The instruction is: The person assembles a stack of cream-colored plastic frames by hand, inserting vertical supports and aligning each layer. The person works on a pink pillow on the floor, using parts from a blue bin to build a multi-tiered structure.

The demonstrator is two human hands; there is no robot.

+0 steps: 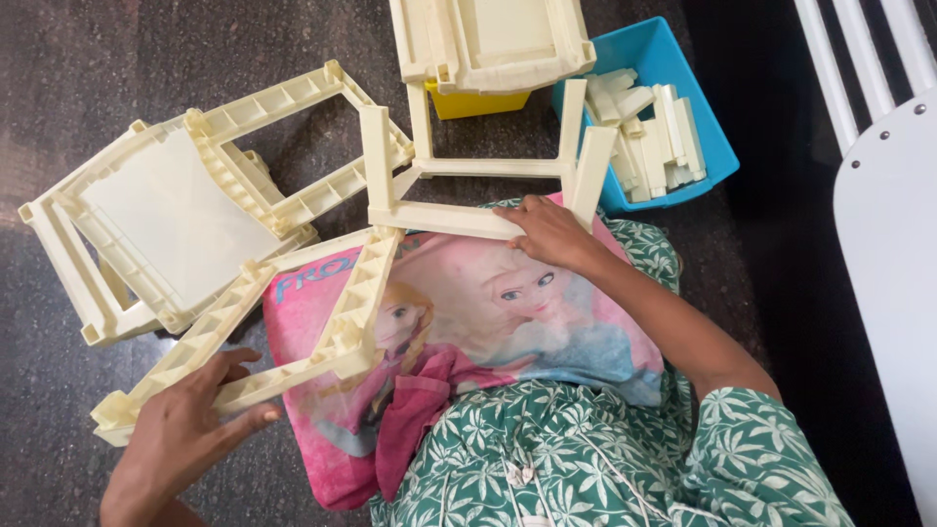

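Two hands on one cream plastic frame (390,210), which lies across a pink cushion (468,322) on the person's lap. Right hand (547,232) is pressed flat on the frame's far crossbar, fingers curled over its edge, likely pinning it so the joint doesn't shift. Left hand (185,420) is clamped on the near-left ribbed leg (293,322), thumb over the top, fingers under; it reads as steadying or angling that leg toward the corner. The cushion probably serves as a soft support for the work.

Left, on the dark speckled floor (88,59), an assembled cream stool (185,215) lies tipped, underside up, just beside the frame. Far centre, another cream piece (493,39) sits on a yellow bin (478,102), mostly covering it. Far right, a blue bin (673,68) holds loose cream bars (654,132), within reach of the right hand. Cushion bears a cartoon print of two figures, pink border, blue lettering at its far-left corner. White furniture (888,215) at the right edge.
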